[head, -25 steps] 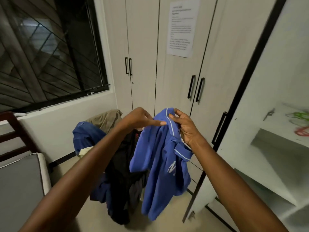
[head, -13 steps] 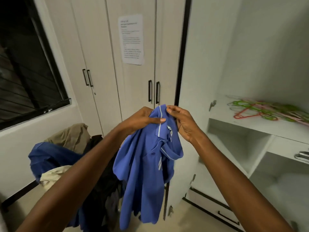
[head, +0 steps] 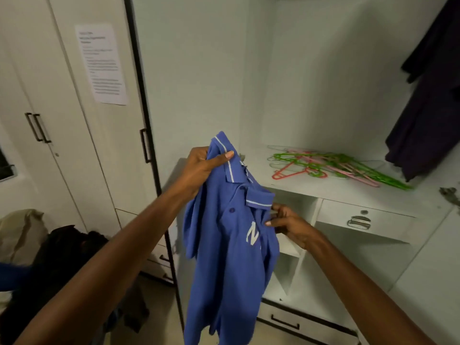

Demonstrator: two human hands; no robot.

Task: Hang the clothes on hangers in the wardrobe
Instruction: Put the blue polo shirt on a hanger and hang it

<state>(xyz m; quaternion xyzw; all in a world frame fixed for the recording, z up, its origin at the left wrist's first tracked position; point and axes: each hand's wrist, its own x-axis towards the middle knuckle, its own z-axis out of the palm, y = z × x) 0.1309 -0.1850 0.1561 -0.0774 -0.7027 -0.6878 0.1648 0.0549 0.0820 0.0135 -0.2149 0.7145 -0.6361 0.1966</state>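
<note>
A blue polo shirt [head: 224, 257] with a white-striped collar and white lettering hangs in front of the open wardrobe. My left hand [head: 201, 168] grips its collar at the top. My right hand [head: 288, 224] pinches the shirt's front edge lower down, beside the lettering. Several green, pink and red plastic hangers [head: 331, 168] lie in a loose pile on the white wardrobe shelf [head: 298, 188] to the right of the shirt. A dark purple garment [head: 428, 100] hangs inside the wardrobe at the upper right.
A drawer with a metal handle [head: 358, 221] sits under the shelf, with open compartments below. The open wardrobe door's black edge [head: 146, 135] stands left of the shirt. A heap of dark, tan and blue clothes [head: 62, 257] lies at lower left. Closed wardrobe doors carry a paper notice [head: 100, 63].
The view has swung right onto the open wardrobe. My right hand has left the collar and dropped to pinch the shirt's front; my left hand still holds the collar.
</note>
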